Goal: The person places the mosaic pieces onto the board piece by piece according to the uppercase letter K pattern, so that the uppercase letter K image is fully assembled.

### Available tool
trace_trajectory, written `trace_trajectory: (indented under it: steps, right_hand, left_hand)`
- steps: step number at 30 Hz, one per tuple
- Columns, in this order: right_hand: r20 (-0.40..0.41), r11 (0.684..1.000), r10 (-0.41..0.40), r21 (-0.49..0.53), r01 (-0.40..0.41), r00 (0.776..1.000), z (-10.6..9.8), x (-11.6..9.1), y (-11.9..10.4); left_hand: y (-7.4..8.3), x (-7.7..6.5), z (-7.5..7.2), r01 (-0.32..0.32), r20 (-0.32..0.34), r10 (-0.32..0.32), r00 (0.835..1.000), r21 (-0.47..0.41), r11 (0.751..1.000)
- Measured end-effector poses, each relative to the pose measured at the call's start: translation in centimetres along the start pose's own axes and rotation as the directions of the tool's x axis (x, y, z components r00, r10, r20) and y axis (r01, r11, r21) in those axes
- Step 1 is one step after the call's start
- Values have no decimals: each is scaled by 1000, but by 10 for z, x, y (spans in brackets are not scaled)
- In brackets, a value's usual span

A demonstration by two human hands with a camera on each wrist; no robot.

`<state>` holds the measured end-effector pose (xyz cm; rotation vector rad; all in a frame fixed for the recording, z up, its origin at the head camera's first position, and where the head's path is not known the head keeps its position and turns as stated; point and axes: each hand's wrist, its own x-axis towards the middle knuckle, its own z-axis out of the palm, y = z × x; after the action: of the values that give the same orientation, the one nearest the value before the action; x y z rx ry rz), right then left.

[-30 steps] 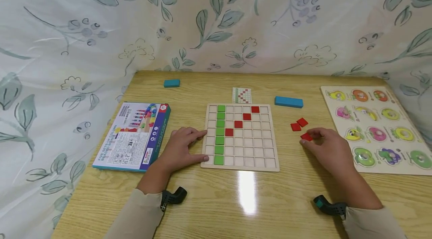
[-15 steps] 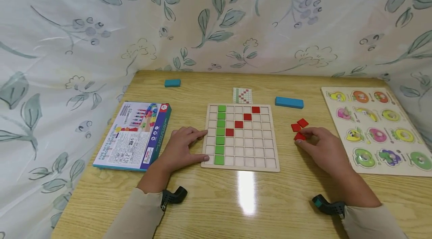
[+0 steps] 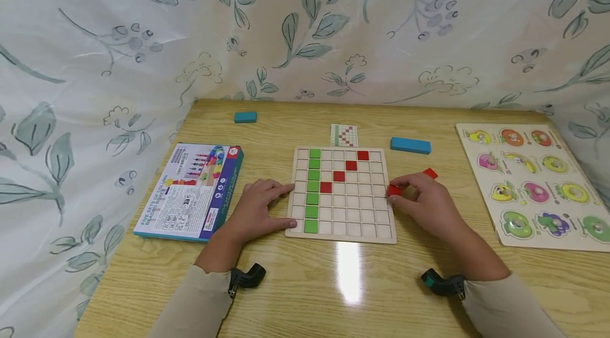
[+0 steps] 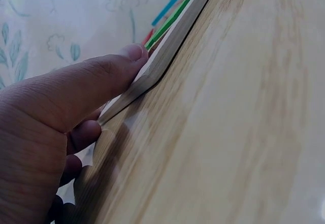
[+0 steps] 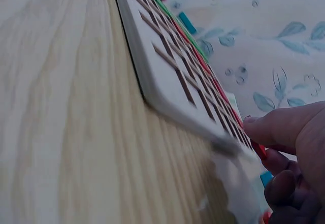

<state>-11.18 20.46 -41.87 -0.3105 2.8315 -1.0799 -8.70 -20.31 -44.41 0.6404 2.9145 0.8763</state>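
Observation:
A wooden grid board [image 3: 344,239] lies on the table, with a column of green tiles [image 3: 312,198] and a diagonal of red tiles [image 3: 339,176] in its cells. At the board's left side rests my left hand [image 3: 257,208]; its straight thumb touches the lower-left corner and its index finger the left edge. In the left wrist view the thumb [image 4: 101,74] lies against the board's rim. My right hand [image 3: 431,205] pinches a red square tile [image 3: 393,190] between thumb and fingers at the board's right edge. Behind that hand another red tile [image 3: 431,173] shows partly.
Above the board lies a small pattern card [image 3: 344,135]. Two blue bars stand at the back, a short one [image 3: 245,117] and a longer one [image 3: 410,145]. A flat box [image 3: 188,192] lies left, a fruit puzzle board [image 3: 538,189] right.
My right hand has drawn the red tile leftward from the loose tiles to the board's right edge. The left hand stays where it was on the board.

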Motion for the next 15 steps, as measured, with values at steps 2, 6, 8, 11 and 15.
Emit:
trace_trajectory:
  steps: [2,6,8,11,15]
  right_hand:
    - [16,1000,-9,1,9,1000,4,4,-6]
    - [40,999,-45,6,45,998,13,11,-17]
    - [47,998,-64,4,64,997,17,15,-22]
    - [64,997,-76,10,75,995,21,19,-30]
    - [106,996,-93,21,91,990,30,24,-39]
  left_hand:
    - [0,0,0,1,3,-1,1000,-2,1000]
    - [0,0,0,10,12,-10,1000,-2,1000]
    - [0,0,0,12,13,-12,1000,0,1000]
    - [1,0,0,8,7,-8,1000,1,1000]
    - [2,0,-1,3,0,-3,1000,-1,1000]
